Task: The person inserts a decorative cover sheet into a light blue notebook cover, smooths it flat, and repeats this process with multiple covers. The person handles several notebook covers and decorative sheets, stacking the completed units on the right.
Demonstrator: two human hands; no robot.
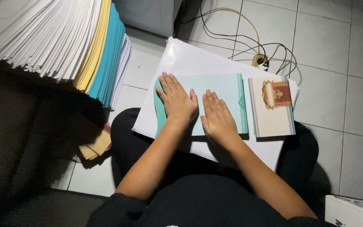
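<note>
While both palms lie flat, the left hand (176, 101) and the right hand (217, 117) press side by side on a pale teal card (223, 90), fingers together and stretched out, clamped on nothing. The card rests on a large white sheet (190, 54) spread over the person's lap above the tiled floor (337, 50). The step in hand looks like flattening or creasing a fold; a firm, even sweep outward seems the move it calls for. The card is smooth, thin stock with a curved flap at its left edge and a patterned border at the right. Just beside it lies a cream card (272, 111) with an ornate red and gold emblem. A tall stack of white, yellow and teal sheets (76, 42) stands at the left.
</note>
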